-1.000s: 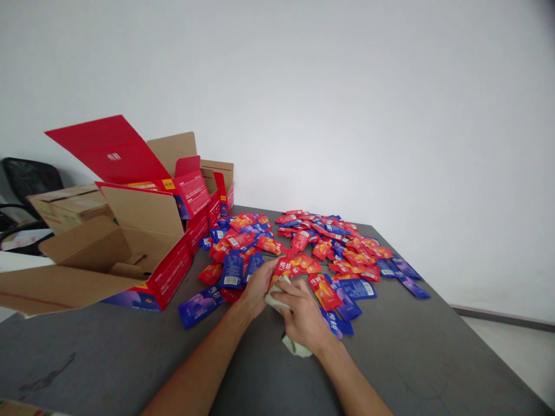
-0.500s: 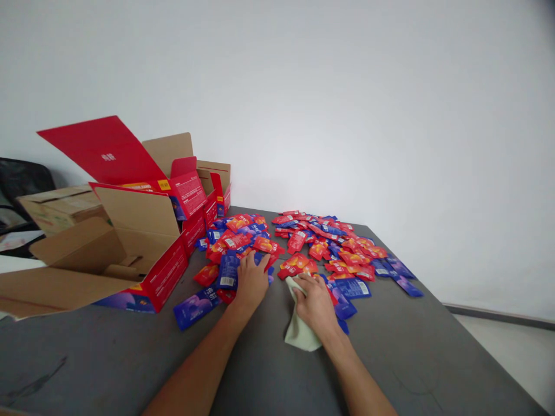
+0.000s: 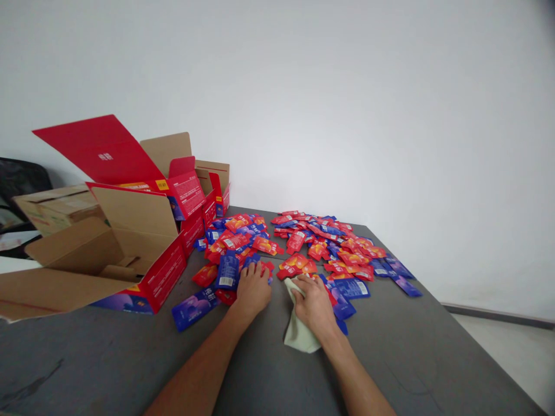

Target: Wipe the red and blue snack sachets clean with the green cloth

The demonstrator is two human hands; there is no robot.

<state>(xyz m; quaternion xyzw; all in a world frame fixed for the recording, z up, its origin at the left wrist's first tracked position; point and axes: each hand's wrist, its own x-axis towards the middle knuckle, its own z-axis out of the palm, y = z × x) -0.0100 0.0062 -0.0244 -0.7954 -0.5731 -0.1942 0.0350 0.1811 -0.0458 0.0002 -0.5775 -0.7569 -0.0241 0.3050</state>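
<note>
My left hand (image 3: 252, 289) lies at the near edge of the left heap of foil pouches. Its bent fingers are closed on a pouch, a blue and red edge showing past the fingertips. A blue spouted pouch (image 3: 227, 273) stands out just left of it, and another blue pouch (image 3: 195, 309) lies flat nearer me. My right hand (image 3: 313, 303) is shut on a pale green cloth (image 3: 299, 335) pressed on the table. Right beside that hand are blue pouches (image 3: 344, 306), and ahead of it a red pouch (image 3: 297, 266).
Open red cardboard boxes (image 3: 165, 274) stand along the left side, flaps raised. A plain brown carton (image 3: 60, 208) sits behind them. A second heap of red and blue pouches (image 3: 329, 231) spreads at the back right of the grey table (image 3: 390, 352). A white wall (image 3: 325, 115) rises behind.
My left hand has drawn back slightly towards me, and its fingers have come closer together. My right hand and the cloth have barely moved.
</note>
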